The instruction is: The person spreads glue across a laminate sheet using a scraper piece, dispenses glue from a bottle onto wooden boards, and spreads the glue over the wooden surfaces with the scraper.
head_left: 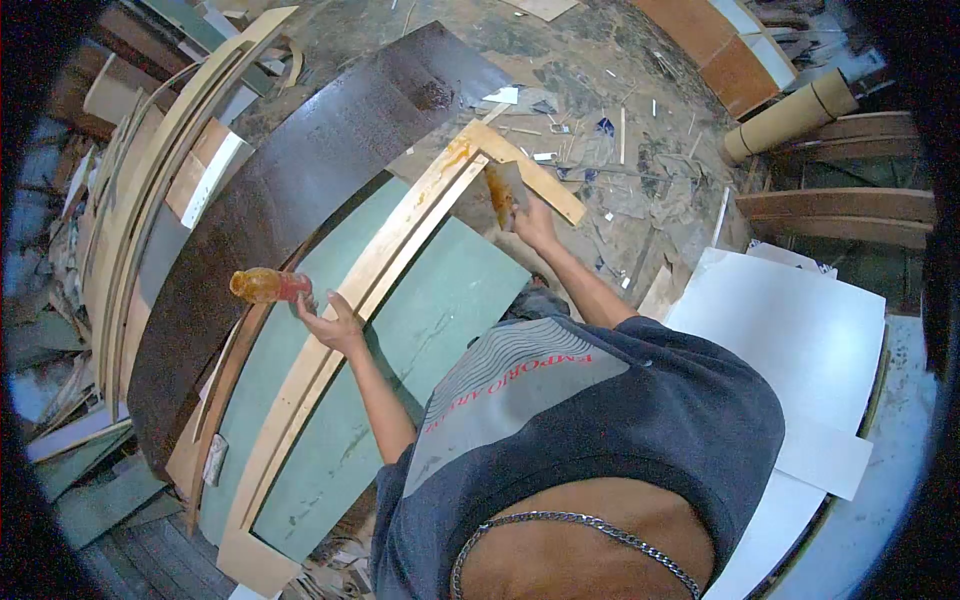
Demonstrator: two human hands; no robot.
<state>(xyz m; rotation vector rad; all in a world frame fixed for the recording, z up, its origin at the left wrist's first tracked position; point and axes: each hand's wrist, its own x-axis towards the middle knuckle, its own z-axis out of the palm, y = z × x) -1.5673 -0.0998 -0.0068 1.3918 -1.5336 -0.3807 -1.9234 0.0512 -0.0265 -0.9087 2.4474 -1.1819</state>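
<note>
My left hand [338, 323] is closed around the lower end of a plastic bottle [270, 286], which lies tilted to the left. Amber glue coats the bottle, and part of a red label shows. In my right hand [536, 222] is a flat scraper [508, 188] with the same amber glue on its blade. The scraper is beside the far corner of a pale wooden frame [385, 235], where a patch of glue [458, 152] is smeared on the wood. The frame has long curved strips and lies over a green board [455, 275].
A large dark brown curved panel [300, 160] lies beyond the green board. Curved wooden strips [125, 230] are stacked at the left. White sheets [790, 320] lie to my right, near a cardboard tube [790, 115]. Scraps litter the floor [640, 130].
</note>
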